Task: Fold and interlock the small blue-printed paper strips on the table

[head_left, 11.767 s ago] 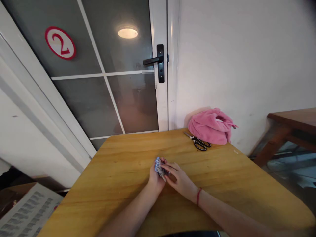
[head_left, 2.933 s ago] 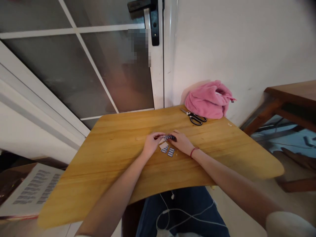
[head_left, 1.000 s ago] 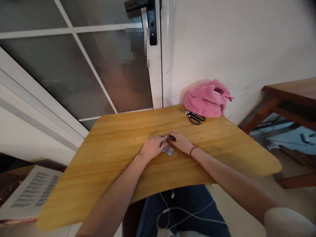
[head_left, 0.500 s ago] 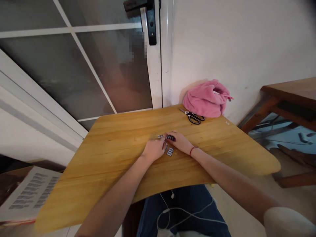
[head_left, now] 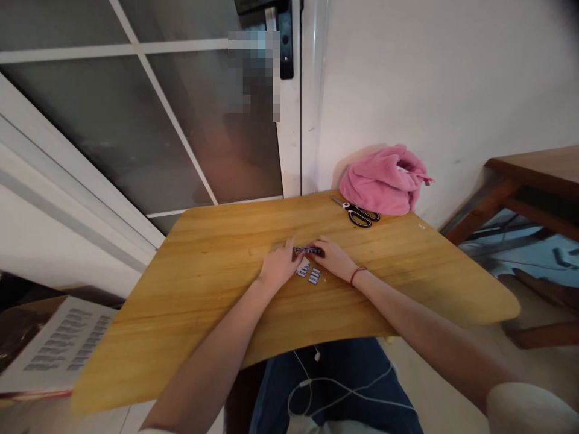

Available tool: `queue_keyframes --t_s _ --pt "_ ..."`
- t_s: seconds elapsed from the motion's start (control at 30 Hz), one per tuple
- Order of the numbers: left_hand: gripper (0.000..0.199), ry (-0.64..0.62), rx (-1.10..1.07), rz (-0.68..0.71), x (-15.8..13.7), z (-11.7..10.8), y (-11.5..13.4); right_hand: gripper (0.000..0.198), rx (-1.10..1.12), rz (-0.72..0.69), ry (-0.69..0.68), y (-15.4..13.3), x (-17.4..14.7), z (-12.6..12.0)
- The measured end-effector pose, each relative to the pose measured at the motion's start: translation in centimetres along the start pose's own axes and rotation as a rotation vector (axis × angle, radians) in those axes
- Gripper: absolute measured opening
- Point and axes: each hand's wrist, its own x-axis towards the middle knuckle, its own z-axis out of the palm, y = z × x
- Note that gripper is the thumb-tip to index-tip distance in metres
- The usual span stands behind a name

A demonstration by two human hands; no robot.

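Between my two hands, over the middle of the wooden table (head_left: 217,253), is a small dark strip with a pale pattern (head_left: 308,250). My left hand (head_left: 278,263) pinches its left end, thumb low and one finger sticking up. The right end is held by the bent fingers of my right hand (head_left: 333,259), which hide part of it. Just below the fingers lie two small blue-and-white striped pieces, a left one (head_left: 303,269) near my left thumb and a right one (head_left: 314,276). What the strip is made of is too small to tell.
Black-handled scissors (head_left: 359,215) lie at the back right beside a pink plush bag (head_left: 384,181). A glazed door (head_left: 181,120) stands behind the table. White earphones (head_left: 316,355) rest on my lap. A printed carton (head_left: 58,343) is on the floor at left.
My left hand has turned and a finger has lifted, so more of the strip and the left striped piece show. My right hand keeps its grip. The view has shifted slightly.
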Motion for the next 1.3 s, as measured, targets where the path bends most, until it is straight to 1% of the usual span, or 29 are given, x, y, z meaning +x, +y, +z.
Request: queue_keyframes --t_s 0.07,0.13,0.23,0.3,0.37,0.5,0.53,0.6,0.67,0.73,0.93,1.07,1.17,1.3 --pt "0.052 -0.033 -0.073 0.053 0.4 0.1 -1.0 0.013 -0.016 -0.001 0.006 -0.1 0.1 0.0" --pt "0.042 -0.077 -0.151 0.108 0.8 0.2 -1.5 0.013 -0.019 0.012 0.008 -0.3 0.1 0.0" --pt "0.023 -0.124 -0.256 0.196 1.1 0.5 -1.4 0.014 -0.01 0.014 -0.01 -0.7 0.1 0.0" --pt "0.018 -0.132 -0.309 0.231 1.1 0.6 -1.1 0.017 0.01 -0.008 -0.017 -0.8 0.1 0.0" --pt "0.022 -0.101 -0.32 0.22 1.0 0.5 -1.1 0.018 0.024 -0.02 -0.011 -0.9 0.0 -0.1" --pt "0.029 -0.022 -0.212 0.131 0.9 0.1 -1.8 0.011 0.012 0.014 0.003 -0.9 0.0 -0.1" --pt "0.028 -0.023 -0.196 0.134 0.9 0.1 -2.0 0.011 0.009 0.018 0.003 -1.0 0.0 -0.1" --pt "0.023 -0.039 -0.199 0.189 0.9 0.2 -2.1 0.012 0.01 0.01 0.002 -1.0 0.0 -0.2" --pt "0.021 -0.045 -0.225 0.248 0.9 0.4 -1.9 0.013 0.011 0.002 0.013 -1.0 0.0 -0.2" --pt "0.021 -0.043 -0.254 0.272 0.9 0.6 -1.6 0.014 0.017 -0.006 0.026 -0.9 0.0 -0.2" --pt "0.018 -0.035 -0.307 0.246 0.8 0.8 -1.5 0.02 0.045 -0.01 0.054 -0.4 -0.1 -0.4" --pt "0.016 -0.024 -0.322 0.263 0.8 0.9 -1.8 0.02 0.055 0.005 0.043 -0.2 -0.1 -0.6" --pt "0.016 -0.013 -0.341 0.247 0.8 0.9 -1.8 0.02 0.073 0.015 0.039 -0.2 -0.1 -0.6" --pt "0.014 -0.03 -0.451 0.211 0.9 1.3 -1.8 0.021 0.086 0.005 0.041 -0.4 -0.1 -0.3"
